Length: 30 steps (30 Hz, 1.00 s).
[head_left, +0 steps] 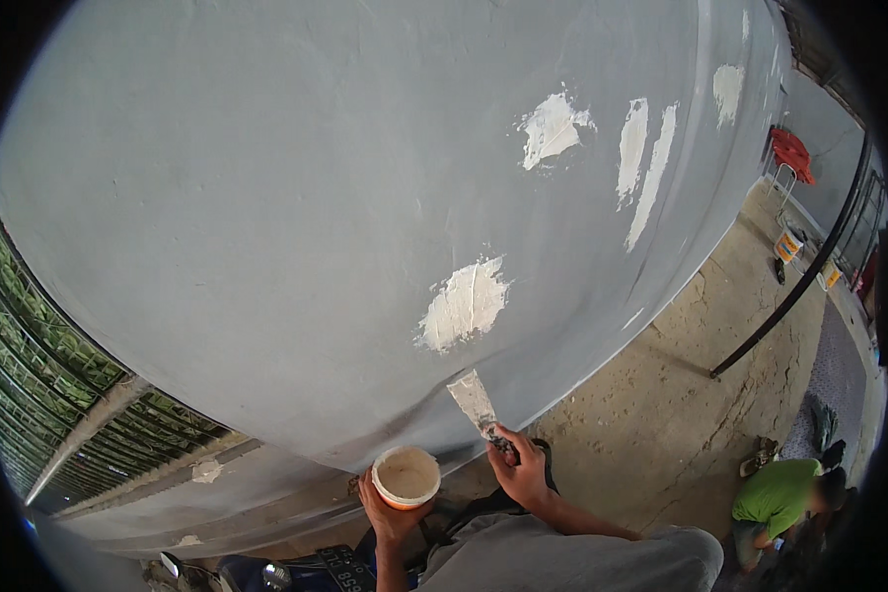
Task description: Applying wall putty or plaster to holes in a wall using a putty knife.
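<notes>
- The left hand is closed around a small white tub, mouth up, below the grey wall; this keeps the pale filler inside level and near the blade.
- The right hand is clamped on the handle of a putty knife, blade tilted up against the wall's lower part, just below a fresh patch.
- The blade is broad, flat and coated with whitish filler.
- More white patches sit higher on the wall.
- A person in a green shirt crouches right of the wall, well apart.
</notes>
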Each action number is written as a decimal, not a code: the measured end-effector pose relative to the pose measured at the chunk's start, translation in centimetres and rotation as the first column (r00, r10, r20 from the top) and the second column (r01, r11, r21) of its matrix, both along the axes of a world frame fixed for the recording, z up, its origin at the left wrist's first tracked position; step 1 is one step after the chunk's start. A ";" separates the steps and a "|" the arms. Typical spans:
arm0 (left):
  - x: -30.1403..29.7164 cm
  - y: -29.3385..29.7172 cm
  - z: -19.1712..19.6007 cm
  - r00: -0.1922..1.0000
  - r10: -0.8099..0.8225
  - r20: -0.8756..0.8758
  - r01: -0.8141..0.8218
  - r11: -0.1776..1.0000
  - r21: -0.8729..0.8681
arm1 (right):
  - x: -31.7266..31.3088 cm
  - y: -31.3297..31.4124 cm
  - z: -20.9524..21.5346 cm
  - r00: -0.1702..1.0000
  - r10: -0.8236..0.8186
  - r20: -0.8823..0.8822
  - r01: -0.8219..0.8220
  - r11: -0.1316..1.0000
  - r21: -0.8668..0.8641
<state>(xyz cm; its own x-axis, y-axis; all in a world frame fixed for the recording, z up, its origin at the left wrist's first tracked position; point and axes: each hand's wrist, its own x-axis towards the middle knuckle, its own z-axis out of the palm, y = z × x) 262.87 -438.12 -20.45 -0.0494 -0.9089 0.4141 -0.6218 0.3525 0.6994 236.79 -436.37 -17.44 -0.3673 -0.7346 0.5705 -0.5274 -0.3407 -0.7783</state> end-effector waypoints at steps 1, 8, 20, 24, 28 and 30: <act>0.0 -0.2 0.1 1.000 -0.001 0.001 0.001 1.000 -0.002 | 0.0 0.2 0.3 1.000 0.004 -0.005 -0.004 1.000 -0.009; -0.8 -0.6 0.9 0.999 -0.035 0.006 0.035 0.999 -0.013 | -1.7 -4.3 10.1 0.995 -0.047 0.091 0.068 0.970 -0.235; -0.9 0.8 -0.1 0.999 -0.036 0.011 0.037 0.999 -0.029 | -0.8 -1.9 1.5 0.993 -0.069 0.094 0.073 0.996 -0.041; 0.2 1.0 -0.5 1.000 -0.018 0.009 0.018 0.999 0.040 | -0.7 1.1 -1.6 0.995 -0.045 0.088 0.036 0.995 0.097; 0.7 0.8 -1.0 0.999 0.008 0.035 -0.008 1.000 0.014 | -1.0 1.7 -0.6 0.986 -0.007 0.167 -0.020 0.987 0.160; 0.3 0.4 -0.4 0.997 0.005 0.073 -0.005 1.000 0.003 | -1.2 0.8 0.6 0.984 -0.018 0.179 0.001 0.996 0.091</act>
